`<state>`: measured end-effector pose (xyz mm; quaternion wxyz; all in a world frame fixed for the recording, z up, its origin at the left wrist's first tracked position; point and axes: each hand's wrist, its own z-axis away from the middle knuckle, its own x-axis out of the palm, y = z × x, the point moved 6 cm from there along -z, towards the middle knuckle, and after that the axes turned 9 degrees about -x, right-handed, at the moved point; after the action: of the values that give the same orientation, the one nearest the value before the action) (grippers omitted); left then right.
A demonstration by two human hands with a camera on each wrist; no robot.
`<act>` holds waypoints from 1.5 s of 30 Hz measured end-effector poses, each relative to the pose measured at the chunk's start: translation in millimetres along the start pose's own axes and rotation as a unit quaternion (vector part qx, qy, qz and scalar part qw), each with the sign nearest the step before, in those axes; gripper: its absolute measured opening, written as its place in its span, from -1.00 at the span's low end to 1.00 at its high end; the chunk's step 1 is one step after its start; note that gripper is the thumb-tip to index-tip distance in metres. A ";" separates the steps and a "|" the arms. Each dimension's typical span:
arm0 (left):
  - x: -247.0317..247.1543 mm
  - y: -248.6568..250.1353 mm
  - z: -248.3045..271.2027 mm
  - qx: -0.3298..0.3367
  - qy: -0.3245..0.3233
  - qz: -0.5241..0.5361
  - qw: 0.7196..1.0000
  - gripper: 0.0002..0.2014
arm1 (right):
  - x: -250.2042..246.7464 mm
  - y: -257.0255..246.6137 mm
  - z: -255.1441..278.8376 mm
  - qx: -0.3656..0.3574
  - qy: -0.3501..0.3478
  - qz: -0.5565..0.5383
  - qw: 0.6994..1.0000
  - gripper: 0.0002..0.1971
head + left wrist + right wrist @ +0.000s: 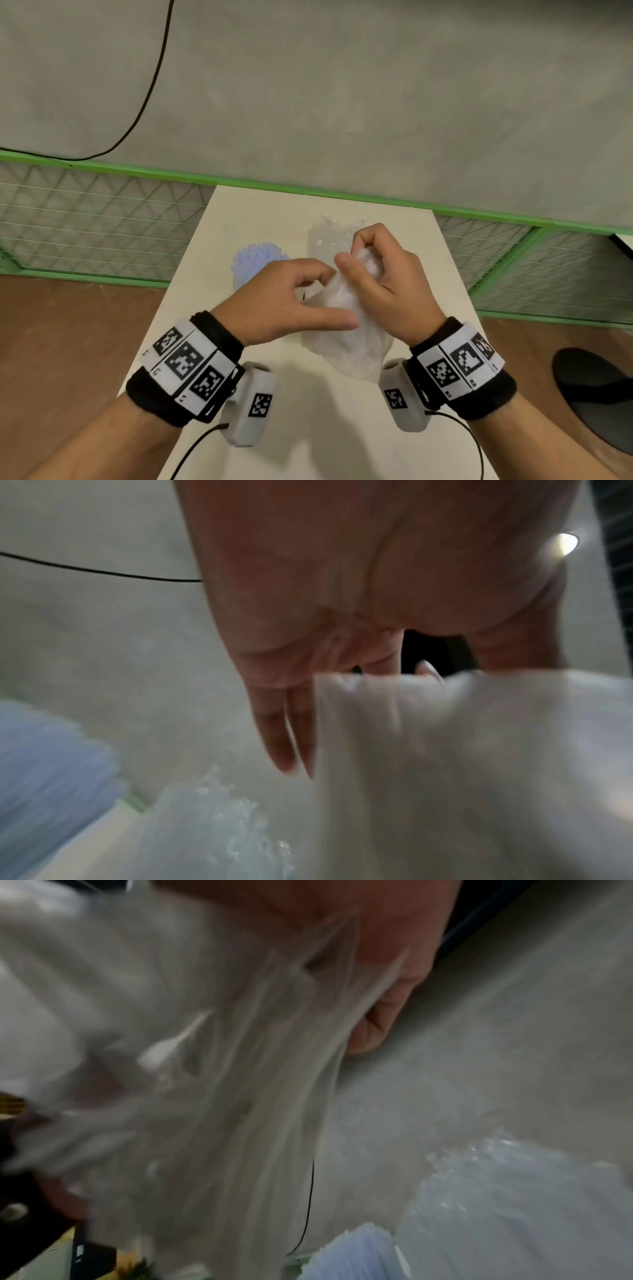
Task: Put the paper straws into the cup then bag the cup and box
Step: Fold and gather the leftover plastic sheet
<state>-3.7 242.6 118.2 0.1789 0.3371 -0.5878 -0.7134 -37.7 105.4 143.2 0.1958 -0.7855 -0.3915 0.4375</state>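
Note:
Over the middle of the cream table (274, 428), both hands hold a translucent white plastic bag (349, 339). My right hand (356, 257) pinches the bag's bunched top. My left hand (339, 298) grips it just below, thumb laid along the film. In the wrist views the bag (479, 750) (205, 1069) is blurred and fills much of the picture. A bundle of pale blue straws (257, 260) (51, 764) (352, 1253) stands upright behind my left hand, its base hidden. A clear crinkled plastic container (329, 236) (222, 831) (514, 1191) stands behind the bag.
A green mesh fence (102, 212) runs along the table's far edge in front of a grey wall. A black cable (150, 85) hangs down that wall. A dark round object (596, 394) sits to the right, off the table, over brown floor (68, 325).

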 end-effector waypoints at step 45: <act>-25.2 -42.6 7.2 0.006 0.048 0.075 0.996 -0.17 | 57.7 27.1 44.8 0.366 0.001 -0.466 0.805 -0.59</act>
<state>15.2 274.6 84.7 0.2579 0.3275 -0.6063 -0.6772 -45.4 132.4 70.6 0.6495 -0.3788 -0.5209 0.4042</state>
